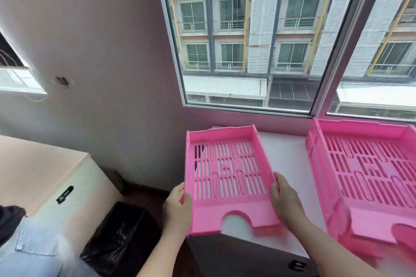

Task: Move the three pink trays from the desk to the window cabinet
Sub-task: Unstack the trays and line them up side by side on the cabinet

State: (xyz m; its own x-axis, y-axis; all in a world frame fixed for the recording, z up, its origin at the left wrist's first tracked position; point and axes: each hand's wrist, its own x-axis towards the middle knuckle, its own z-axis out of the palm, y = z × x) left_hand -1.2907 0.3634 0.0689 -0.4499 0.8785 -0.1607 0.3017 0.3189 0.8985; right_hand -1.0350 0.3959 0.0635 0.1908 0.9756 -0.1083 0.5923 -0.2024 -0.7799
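Note:
A pink slotted tray hangs over the left end of the window cabinet, its left part sticking out past the cabinet's edge. My left hand grips its left wall and my right hand grips its right wall. On the cabinet top to the right lie more pink trays, stacked as it seems, under the window. The cabinet top is white and its front is dark.
The window stands right behind the cabinet. A black-lined waste bin sits on the floor at the left. Further left is a pale desk or box with denim cloth in front of it.

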